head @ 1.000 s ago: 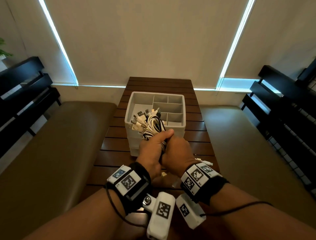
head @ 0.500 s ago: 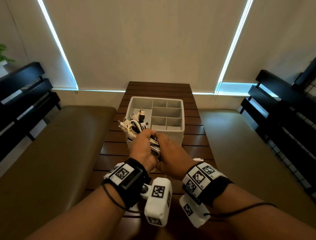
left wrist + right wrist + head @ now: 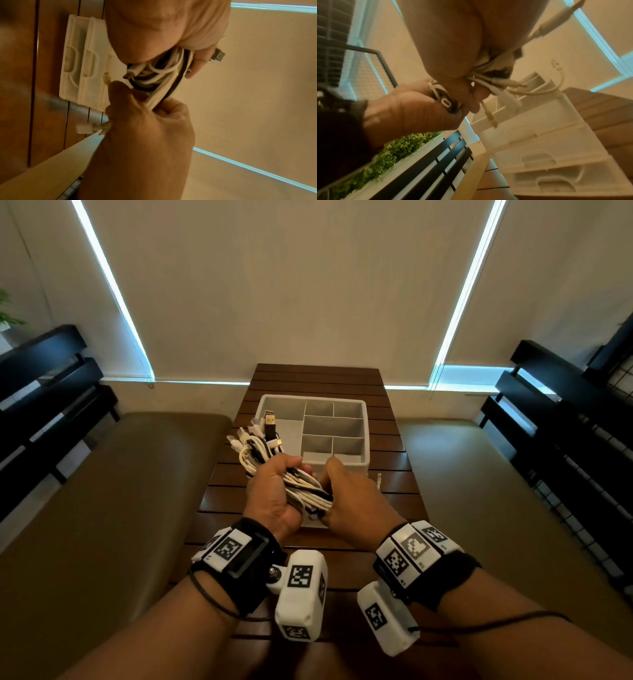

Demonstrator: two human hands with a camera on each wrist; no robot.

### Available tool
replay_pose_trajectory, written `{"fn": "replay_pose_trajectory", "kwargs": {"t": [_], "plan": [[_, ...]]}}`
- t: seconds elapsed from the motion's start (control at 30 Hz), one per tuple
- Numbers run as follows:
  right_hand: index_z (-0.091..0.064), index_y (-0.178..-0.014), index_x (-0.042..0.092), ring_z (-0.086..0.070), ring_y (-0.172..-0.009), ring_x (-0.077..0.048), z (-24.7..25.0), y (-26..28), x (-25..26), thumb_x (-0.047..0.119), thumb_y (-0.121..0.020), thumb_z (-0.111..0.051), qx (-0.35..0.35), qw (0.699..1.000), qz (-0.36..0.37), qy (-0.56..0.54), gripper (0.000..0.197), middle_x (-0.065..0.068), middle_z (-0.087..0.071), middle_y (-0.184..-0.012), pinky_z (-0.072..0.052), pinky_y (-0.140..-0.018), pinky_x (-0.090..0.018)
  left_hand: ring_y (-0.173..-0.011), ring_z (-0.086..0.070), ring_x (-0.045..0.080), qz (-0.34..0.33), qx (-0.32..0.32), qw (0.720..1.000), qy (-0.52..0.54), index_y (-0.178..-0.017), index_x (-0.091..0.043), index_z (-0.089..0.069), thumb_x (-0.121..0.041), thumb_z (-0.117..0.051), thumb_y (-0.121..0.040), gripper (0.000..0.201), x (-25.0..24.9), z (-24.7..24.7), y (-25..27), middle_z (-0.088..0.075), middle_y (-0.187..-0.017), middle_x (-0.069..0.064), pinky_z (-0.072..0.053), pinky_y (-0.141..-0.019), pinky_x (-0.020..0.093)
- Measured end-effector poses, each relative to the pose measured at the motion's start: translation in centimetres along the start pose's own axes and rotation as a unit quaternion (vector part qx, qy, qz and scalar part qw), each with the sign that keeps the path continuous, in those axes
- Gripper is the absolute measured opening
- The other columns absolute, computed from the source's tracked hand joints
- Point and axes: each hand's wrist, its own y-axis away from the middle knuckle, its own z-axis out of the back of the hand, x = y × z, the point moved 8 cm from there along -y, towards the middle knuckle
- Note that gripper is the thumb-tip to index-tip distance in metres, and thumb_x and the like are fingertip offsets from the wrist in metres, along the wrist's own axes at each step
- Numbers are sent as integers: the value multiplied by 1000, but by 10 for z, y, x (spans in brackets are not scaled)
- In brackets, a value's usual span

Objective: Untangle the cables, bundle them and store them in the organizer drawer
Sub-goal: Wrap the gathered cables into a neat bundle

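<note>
**Cable bundle held in both hands above the organizer**

The cable bundle [image 3: 301,484], a mix of white and black cords, sits between your two hands, held in the air just in front of the organizer [image 3: 364,436] and over the near part of the wooden table [image 3: 390,419]. Loose plug ends fan out of the bundle's far-left side; a black USB plug [image 3: 270,419] sticks up there, overlapping the organizer's left compartment in the head view.

Your left hand [image 3: 274,494] has fingers curled over the top of the bundle, thumb below, gripping it. In the left wrist view the cords [image 3: 159,70] loop out under the palm, the USB plug [image 3: 218,55] poking past the fingers.

Your right hand [image 3: 352,501] pinches the bundle's near-right end, fingers closed on the cords. In the right wrist view white connectors [image 3: 505,83] dangle from that grip above the organizer's edge.

The organizer is white, open tray on top split into several compartments, stacked drawers below with recessed handles [image 3: 544,159]. It stands on the table, which has dark slats.

One small white connector [image 3: 378,479] lies on the table just right of the organizer's front. Tan benches [image 3: 120,491] flank the table. Black slatted racks [image 3: 565,422] stand at both sides. Closed blinds [image 3: 291,285] cover the windows behind, and green foliage [image 3: 399,147] shows in the right wrist view.
</note>
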Motion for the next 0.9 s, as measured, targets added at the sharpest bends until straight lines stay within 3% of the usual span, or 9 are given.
{"fn": "replay_pose_trajectory", "kwargs": {"t": [0.13, 0.2, 0.3, 0.37, 0.5, 0.6, 0.7, 0.8, 0.9], "plan": [[-58, -108, 18, -60, -88, -19, -4, 4, 0, 18, -86, -61, 26, 998, 63, 12, 22, -2, -67, -98, -40, -67, -21, -45, -58, 15, -8, 40, 999, -6, -67, -10, -51, -2, -51, -84, 19, -12, -10, 6, -56, -49, 3, -50, -64, 32], [-61, -107, 21, -59, -90, -16, -4, 5, 0, 23, -86, -61, 38, 994, 104, 11, 21, 2, -68, -96, -44, -86, -32, -46, -57, 15, 5, 60, 998, -23, -66, -10, -51, -2, -50, -84, 20, -14, -13, 9, -55, -50, 4, -51, -65, 32], [-61, -110, 31, -49, -113, -13, -7, 4, -5, 48, -88, -58, 86, 983, 109, 119, 29, 8, -66, -106, -16, -112, -50, -51, -57, 14, 45, 76, 995, -51, -66, -10, -51, -2, -53, -74, 12, -10, -11, 11, -53, -54, 3, -51, -65, 30], [-62, -113, 32, -37, -129, -14, -7, 4, -5, 59, -86, -52, 108, 971, 116, 178, 40, 11, -63, -117, -3, -113, -55, -51, -56, 14, 70, 88, 991, -71, -64, -11, -48, -4, -55, -65, 10, -6, -9, 13, -51, -53, 2, -49, -66, 30], [-62, -115, 29, -19, -142, -19, -8, 6, -6, 55, -86, -54, 145, 959, 117, 216, 39, 9, -48, -136, -1, -112, -62, -46, -50, 14, 104, 140, 979, -108, -62, -12, -46, -3, -50, -66, 11, -1, -13, 19, -46, -50, 2, -49, -54, 25], [-63, -101, 26, -40, -123, -21, -3, 6, -5, 40, -84, -59, 99, 956, 117, 252, 22, 6, -57, -116, -16, -109, -51, -49, -52, 15, 115, 158, 970, -146, -69, -9, -50, -1, -50, -66, 9, 2, -15, 22, -49, -50, 3, -51, -52, 22], [-57, -89, 24, -49, -100, -21, 5, 2, 0, 41, -80, -58, 33, 960, 111, 255, 19, 5, -61, -98, -27, -95, -41, -51, -59, 18, 145, 185, 954, -187, -63, -5, -58, -1, -52, -66, 8, 10, -16, 29, -56, -53, 8, -54, -57, 25], [-56, -94, 23, -53, -91, -22, 4, -1, 8, 46, -79, -59, -12, 962, 127, 242, 27, 2, -60, -96, -33, -89, -43, -60, -64, 22, 179, 229, 934, -209, -62, -3, -66, 2, -55, -67, 13, 19, -17, 36, -64, -62, 11, -54, -71, 33], [-55, -98, 21, -53, -87, -22, 6, 1, 6, 54, -76, -55, -61, 959, 122, 248, 40, 1, -56, -94, -40, -84, -44, -73, -66, 28, 186, 241, 928, -214, -79, 0, -67, 0, -56, -65, 18, 21, -21, 39, -67, -76, 15, -52, -83, 42]]}}
